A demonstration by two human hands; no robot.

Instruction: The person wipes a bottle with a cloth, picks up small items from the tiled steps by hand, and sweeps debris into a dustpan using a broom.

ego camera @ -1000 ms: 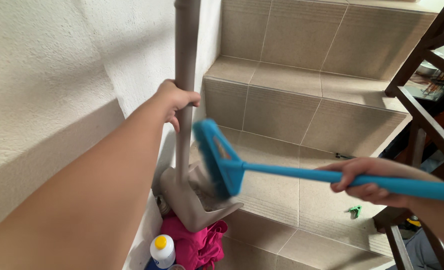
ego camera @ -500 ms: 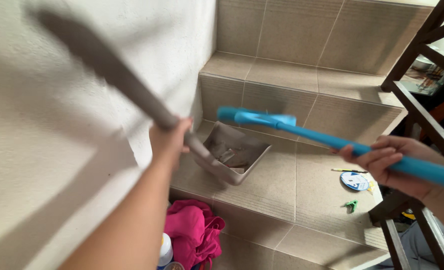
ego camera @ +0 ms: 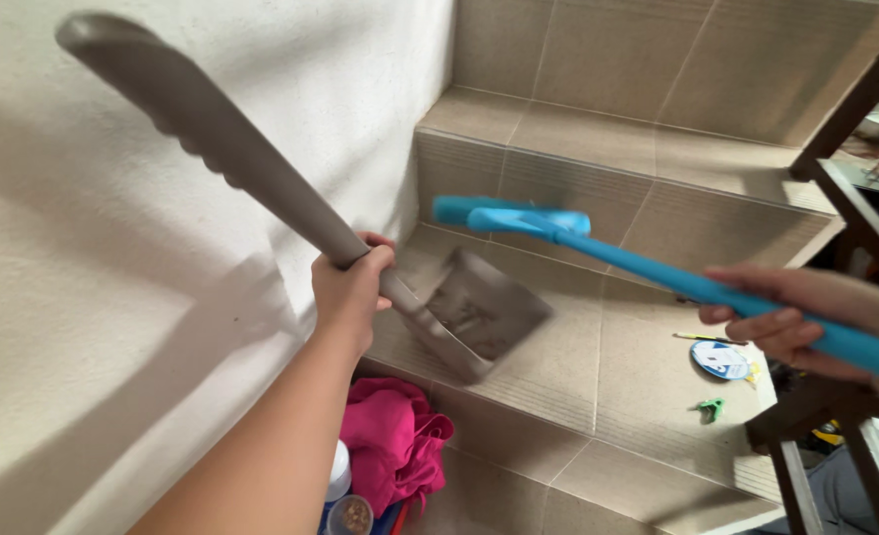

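Dustpan (ego camera: pixel 479 317) below left hand (ego camera: pixel 352 287)

We extend our left arm forward, left hand (ego camera: pixel 352 287) fisted, knuckles up, thumb wrapped under. Our right hand (ego camera: pixel 788 315) enters from the right edge, fingers curled loosely, wrist nearly level.

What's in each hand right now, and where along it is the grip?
Left hand grips the grey dustpan low on its long handle, just above the pan. Right hand grips the blue broom along its pole.
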